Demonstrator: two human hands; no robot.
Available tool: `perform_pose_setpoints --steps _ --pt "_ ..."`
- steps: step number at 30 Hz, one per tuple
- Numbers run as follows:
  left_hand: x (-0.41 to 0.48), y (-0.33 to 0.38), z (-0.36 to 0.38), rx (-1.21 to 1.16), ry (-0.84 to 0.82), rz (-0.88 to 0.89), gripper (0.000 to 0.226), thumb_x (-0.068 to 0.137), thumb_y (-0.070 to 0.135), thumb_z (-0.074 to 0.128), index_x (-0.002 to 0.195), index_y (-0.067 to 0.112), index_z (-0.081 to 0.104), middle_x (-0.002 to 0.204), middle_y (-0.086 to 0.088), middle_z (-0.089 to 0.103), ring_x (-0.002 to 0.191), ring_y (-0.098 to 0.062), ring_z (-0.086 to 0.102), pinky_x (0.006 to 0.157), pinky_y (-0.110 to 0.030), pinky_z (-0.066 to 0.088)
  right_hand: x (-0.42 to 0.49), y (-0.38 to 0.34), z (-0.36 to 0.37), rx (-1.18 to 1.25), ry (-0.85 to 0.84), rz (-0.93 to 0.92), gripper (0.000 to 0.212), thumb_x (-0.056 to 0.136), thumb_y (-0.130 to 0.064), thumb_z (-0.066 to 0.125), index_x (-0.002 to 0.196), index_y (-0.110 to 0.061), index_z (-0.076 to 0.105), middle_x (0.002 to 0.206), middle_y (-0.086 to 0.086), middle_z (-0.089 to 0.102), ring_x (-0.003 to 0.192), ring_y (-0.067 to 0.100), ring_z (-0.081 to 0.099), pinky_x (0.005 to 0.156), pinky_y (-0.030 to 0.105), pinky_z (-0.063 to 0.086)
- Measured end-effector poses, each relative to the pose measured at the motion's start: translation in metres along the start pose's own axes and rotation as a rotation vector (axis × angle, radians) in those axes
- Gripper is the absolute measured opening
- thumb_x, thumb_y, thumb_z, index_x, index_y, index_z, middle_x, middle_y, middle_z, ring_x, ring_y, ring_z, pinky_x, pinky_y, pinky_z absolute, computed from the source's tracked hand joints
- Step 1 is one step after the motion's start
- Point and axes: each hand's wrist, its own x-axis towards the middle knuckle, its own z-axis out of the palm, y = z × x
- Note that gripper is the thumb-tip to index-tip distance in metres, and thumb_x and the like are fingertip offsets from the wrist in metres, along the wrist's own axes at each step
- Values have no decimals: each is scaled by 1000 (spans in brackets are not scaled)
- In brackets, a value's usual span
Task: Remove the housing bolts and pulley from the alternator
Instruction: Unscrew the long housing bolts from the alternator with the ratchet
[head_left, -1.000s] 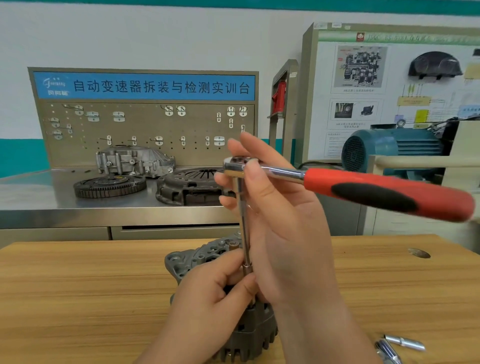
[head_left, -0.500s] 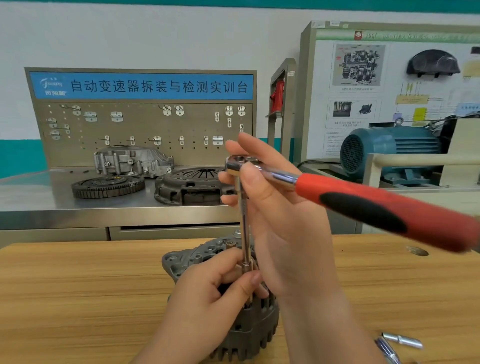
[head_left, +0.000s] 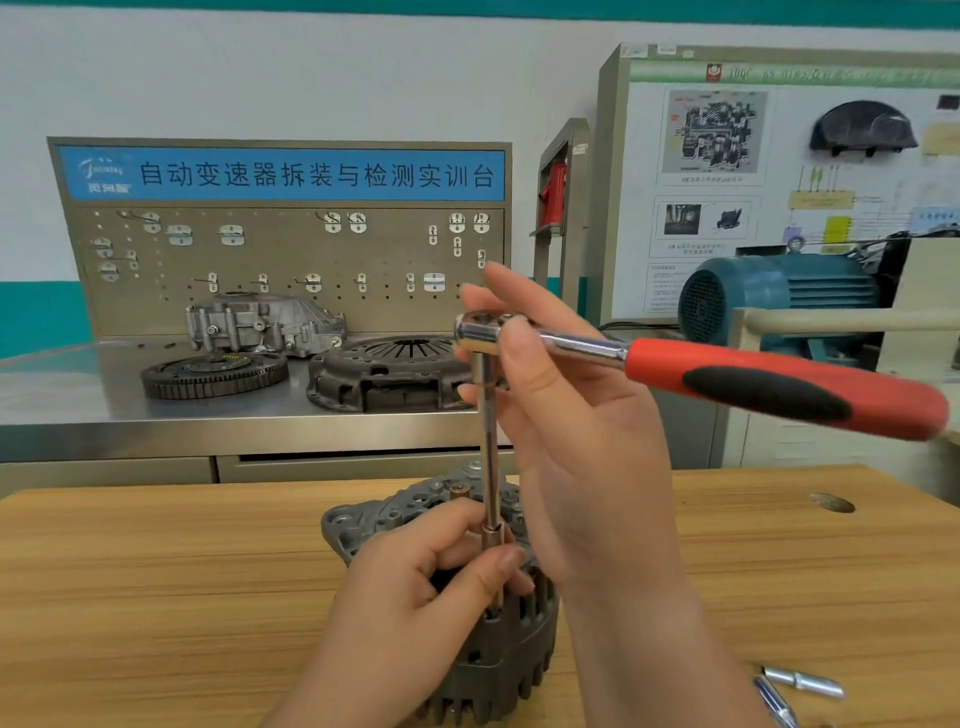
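Observation:
A grey alternator (head_left: 524, 639) stands on the wooden table (head_left: 156, 571), its rear housing facing up. A ratchet with a red and black handle (head_left: 779, 384) carries a long chrome extension bar (head_left: 488, 457) that runs straight down to the top of the housing. My right hand (head_left: 587, 467) pinches the ratchet's chrome head between thumb and fingers, and the handle sticks out to the right. My left hand (head_left: 405, 597) pinches the socket end of the extension just above the alternator. The bolt under the socket is hidden by my fingers.
Loose chrome pieces (head_left: 802, 682) lie at the table's near right corner, and a round hole (head_left: 832, 502) sits at its far right. Behind stands a steel bench with a flywheel (head_left: 213, 374), a clutch cover (head_left: 384, 374) and a gearbox housing (head_left: 265, 322). A blue motor (head_left: 779, 296) stands at right.
The red handle swung down toward me and then back up to the right. Both hands kept their hold, and the extension stayed upright on the alternator.

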Motion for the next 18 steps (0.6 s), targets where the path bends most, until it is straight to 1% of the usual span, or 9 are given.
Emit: perform_pose_setpoints --steps 2,3,5,7,10,12,14,16,18 --pt "0 -1 -1 -9 -7 14 41 75 57 53 95 24 66 69 16 72 73 2 66 66 -11 44 0 0 1 62 -16 33 26 89 -27 54 110 -28 69 110 -3 72 87 14 67 83 27 53" --pt "-1 -2 -1 -8 -14 16 47 74 60 50 96 23 66 74 12 74 77 -3 67 70 -20 49 0 0 2 102 -28 57 27 90 -30 51 113 -27 66 111 -2 72 83 15 68 78 24 53" --pt "-1 -3 -2 -8 -34 25 46 77 60 49 101 26 67 81 6 75 82 -11 69 78 -33 53 0 1 2 188 -39 118 35 89 -38 48 117 -21 61 109 3 73 77 16 70 73 23 54" --pt "-1 -2 -2 -1 -32 33 35 79 58 48 104 39 65 84 13 76 84 -8 70 75 -21 51 0 1 1 214 -30 157 45 83 -45 50 118 -18 60 106 5 74 77 17 71 72 24 55" --pt "-1 -1 -2 5 -33 0 24 81 51 54 98 40 67 82 16 75 84 -4 69 70 -8 44 1 3 0 123 3 128 30 86 -39 54 109 -26 68 108 2 73 86 16 68 75 25 53" --pt "0 -2 -2 19 -27 -18 18 82 43 56 90 36 70 80 18 75 83 -3 69 70 -7 43 0 2 -2 24 28 61 23 87 -31 57 104 -31 73 100 -1 72 91 16 64 84 32 51" --pt "0 -1 -2 36 -17 -18 16 80 44 57 87 37 69 76 20 74 80 0 68 69 -5 42 0 0 -2 -10 38 22 23 87 -27 60 103 -34 74 87 10 64 84 18 57 85 37 47" --pt "0 0 -1 47 -12 14 21 77 53 55 90 41 65 72 23 72 77 4 65 68 -4 41 0 -1 0 43 34 28 23 86 -27 60 103 -32 74 90 6 68 80 20 58 81 32 47" --pt "0 0 -1 18 -13 31 27 75 57 49 95 45 64 74 21 72 77 4 65 67 -5 41 1 0 1 153 15 61 25 87 -30 55 107 -28 70 103 0 73 77 16 66 77 26 52"
